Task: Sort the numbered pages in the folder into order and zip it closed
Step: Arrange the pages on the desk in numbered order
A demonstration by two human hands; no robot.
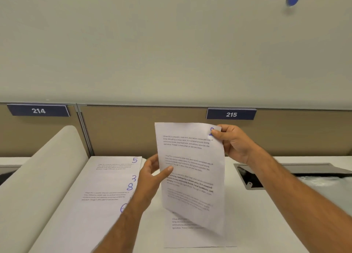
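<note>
A printed page is held upright above the desk. My right hand pinches its top right corner, and the thumb covers most of the blue handwritten number there. My left hand holds the page's left edge, thumb on the front. Several numbered pages lie fanned out on the desk at the left, showing 5, 3, 8 and part of a 6. Another printed page lies flat beneath the held one. The clear plastic folder lies at the right, partly behind my right forearm.
A beige padded divider slants along the left. A tan partition with signs 214 and 215 closes off the back. A dark cable hatch stands open in the white desk to the right of the pages.
</note>
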